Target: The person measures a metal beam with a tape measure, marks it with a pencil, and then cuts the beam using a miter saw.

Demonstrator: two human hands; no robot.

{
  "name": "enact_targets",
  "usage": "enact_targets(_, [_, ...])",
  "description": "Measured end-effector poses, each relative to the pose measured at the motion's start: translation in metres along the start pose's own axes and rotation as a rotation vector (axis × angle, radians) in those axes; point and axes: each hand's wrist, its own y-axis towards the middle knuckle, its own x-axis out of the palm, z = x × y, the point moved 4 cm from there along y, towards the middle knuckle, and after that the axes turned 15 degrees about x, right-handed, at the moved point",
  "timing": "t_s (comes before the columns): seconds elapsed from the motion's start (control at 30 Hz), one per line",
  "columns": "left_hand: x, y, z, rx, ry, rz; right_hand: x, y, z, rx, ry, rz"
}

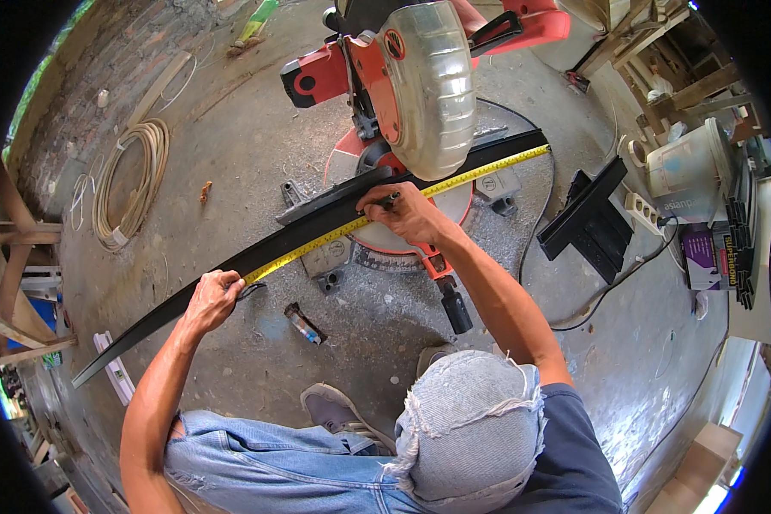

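A long black strip of trim (167, 319) lies slantwise across the base of a red miter saw (377, 94). Along its near edge runs the extended yellow blade (300, 249) of a tape measure, reaching to the strip's far right end. My left hand (212, 300) is closed around the tape measure's body at the blade's left end; the body is mostly hidden, with a dark part showing beside the fingers. Near the saw's middle, my right hand (409, 212) pinches a short dark pen (391, 200) over the strip and blade. The saw's cloudy plastic blade guard (433, 90) is just beyond it.
Black profile offcuts (593, 218) lie right of the saw, near a power strip (643, 212) and a white bucket (690, 167). A coiled hose (133, 184) is at left. A small tube (304, 324) lies before me. Dust covers the floor around the saw, and a cable curves at right.
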Motion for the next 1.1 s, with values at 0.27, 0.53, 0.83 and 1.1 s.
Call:
enact_targets(0.27, [0.002, 0.003, -0.002, 0.057, -0.010, 0.054, -0.005, -0.002, 0.002, -0.015, 0.094, -0.025])
enact_targets(0.53, [0.003, -0.001, 0.007, 0.136, -0.129, -0.038, -0.042, -0.094, 0.006, -0.020, 0.583, 0.408])
enact_targets(0.83, [0.059, -0.019, 0.028, 0.063, -0.480, -0.473, -0.029, -0.249, 0.083, 0.164, 0.870, 0.507])
enact_targets(1.1, [0.096, -0.023, 0.051, 0.255, -0.230, -0.557, -0.009, -0.319, 0.108, 0.744, -0.439, 0.338])
